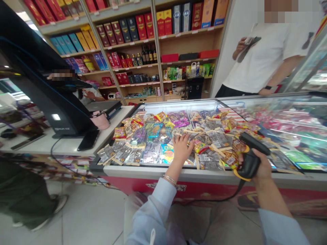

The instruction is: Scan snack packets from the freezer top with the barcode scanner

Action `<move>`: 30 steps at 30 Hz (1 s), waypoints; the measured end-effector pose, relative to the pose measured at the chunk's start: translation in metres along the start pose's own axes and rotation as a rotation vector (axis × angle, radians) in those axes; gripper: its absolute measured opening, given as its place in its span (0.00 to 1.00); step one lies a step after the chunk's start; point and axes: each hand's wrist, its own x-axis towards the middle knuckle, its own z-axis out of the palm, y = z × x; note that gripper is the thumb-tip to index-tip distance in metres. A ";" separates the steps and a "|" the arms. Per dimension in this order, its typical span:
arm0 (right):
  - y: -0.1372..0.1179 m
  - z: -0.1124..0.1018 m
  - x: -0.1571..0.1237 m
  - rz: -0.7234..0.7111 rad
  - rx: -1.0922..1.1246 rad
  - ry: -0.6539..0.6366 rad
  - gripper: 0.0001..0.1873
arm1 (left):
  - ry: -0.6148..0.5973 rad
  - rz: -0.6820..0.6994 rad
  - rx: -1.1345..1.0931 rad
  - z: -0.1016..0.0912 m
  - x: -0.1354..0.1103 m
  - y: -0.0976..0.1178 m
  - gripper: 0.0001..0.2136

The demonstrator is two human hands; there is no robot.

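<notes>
Head view, from my remote seat: I see a shop interior, with tall wooden wall shelving stacked with red, blue and gold gift boxes and dark bottles. Along the front runs a red-fronted chest freezer with a white rim, heaped with shiny snack packets in mixed colours, many of them silver with yellow ends. To its left is a white checkout counter carrying a black curved-stand till monitor, a black smartphone and a pink pouch. Across the freezer stands a person in a white T-shirt, holding a small item up in one hand. A person in dark green trousers is blurred at lower left.

Left hand lies open, fingers spread, pressed on top of the packets near the freezer's front rim; a thin silver bracelet shows above a pale blue sleeve. Right hand is clamped around the grip of a black-and-yellow handheld barcode scanner, held just above the packets' right side, well apart from the left hand, its black coiled cable trailing down the freezer front
</notes>
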 end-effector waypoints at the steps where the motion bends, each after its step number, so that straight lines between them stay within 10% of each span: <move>1: 0.000 0.001 0.000 -0.001 0.006 0.005 0.14 | 0.001 0.000 -0.002 0.000 0.000 0.000 0.21; 30: -0.008 0.005 -0.002 0.029 -0.002 0.035 0.14 | 0.019 0.001 -0.035 -0.005 0.001 0.000 0.21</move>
